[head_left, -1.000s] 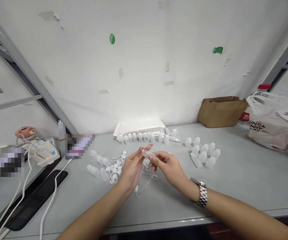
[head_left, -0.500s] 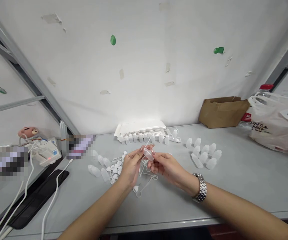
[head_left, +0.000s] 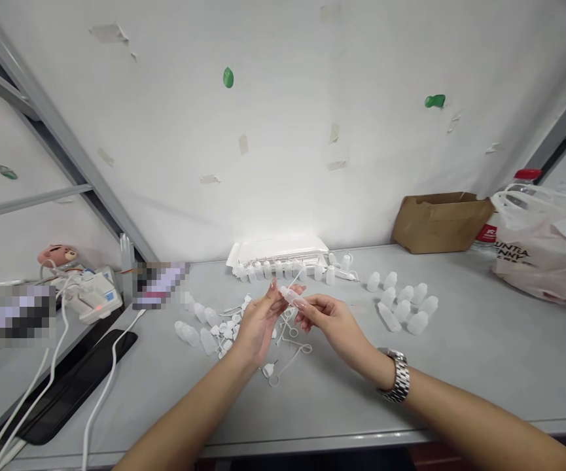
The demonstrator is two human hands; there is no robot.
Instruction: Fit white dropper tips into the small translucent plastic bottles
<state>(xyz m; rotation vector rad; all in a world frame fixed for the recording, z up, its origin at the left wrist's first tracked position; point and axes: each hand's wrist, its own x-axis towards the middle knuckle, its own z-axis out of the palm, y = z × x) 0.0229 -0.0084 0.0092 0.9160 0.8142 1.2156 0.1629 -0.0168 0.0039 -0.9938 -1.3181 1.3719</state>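
A small translucent plastic squeeze bottle (head_left: 292,297) is held tilted above the middle of the table. My right hand (head_left: 334,322) pinches its body between thumb and fingers. At the neck end, my left hand (head_left: 258,324) is closed around it, thumb uppermost. A thin white strip (head_left: 296,277) sticks up from the neck; how it is attached is too small to tell. Below my hands lie loose white ring straps (head_left: 305,348) and a white needle-tip cap (head_left: 268,370). Several small white caps (head_left: 228,329) are heaped beside my left hand.
Several bottles (head_left: 403,309) stand or lie at right, more bottles (head_left: 208,340) at left. A row of capped bottles (head_left: 267,269) lines a white tray (head_left: 277,248) at the back. Around them are a cardboard box (head_left: 442,226), a plastic bag (head_left: 540,242), cables (head_left: 101,405) and a black phone-like slab (head_left: 84,386).
The bottle has turned slightly in my fingers, with its neck now up towards my left thumb. My right fingers have shifted along its body. The view has moved slightly.
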